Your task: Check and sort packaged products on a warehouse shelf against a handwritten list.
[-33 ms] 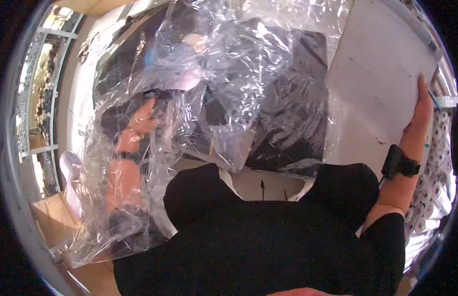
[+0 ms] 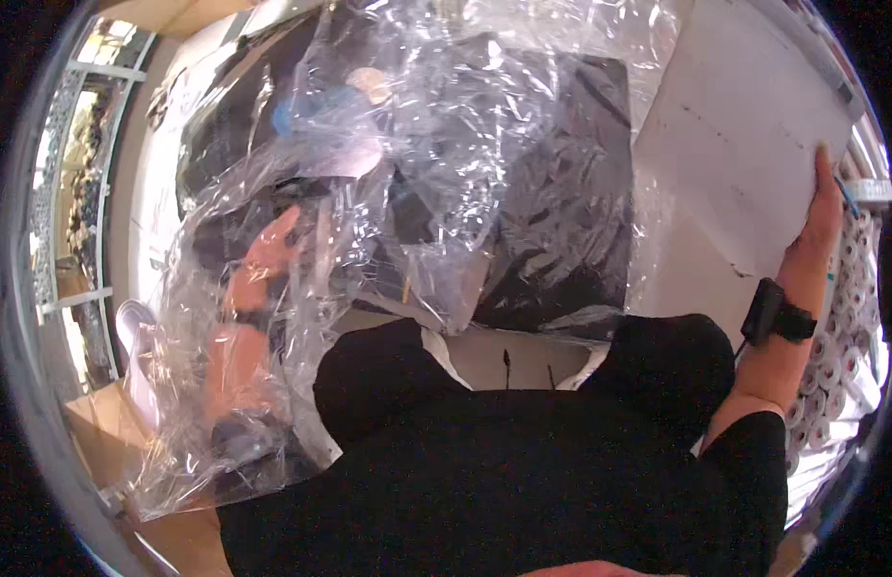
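A large crumpled sheet of clear plastic film [image 2: 455,115] spreads over the work surface and drapes over my left arm. Beneath it my left hand [image 2: 271,248] shows through, fingers stretched forward, apparently holding nothing; the glare blurs their outline. Close to those fingertips lie dark material and a pale pink piece [image 2: 354,159]. A blue patch [image 2: 316,111] and a round beige piece [image 2: 371,85] also show through the film. Right of centre is a flat dark panel-like piece [image 2: 571,192] under plastic. At the right, my right hand [image 2: 821,207] grips the edge of a scuffed white board [image 2: 744,144], thumb on top.
Many white rolls [image 2: 835,385] are stacked along the right side. At the lower left stands a cardboard box [image 2: 104,423], with a pale lilac object [image 2: 138,351] beside it. A window-like frame [image 2: 80,192] lines the far left.
My left hand has drawn back slightly toward me, away from the dark material. The film and the pieces under it have shifted a little left. My right hand keeps its grip on the board.
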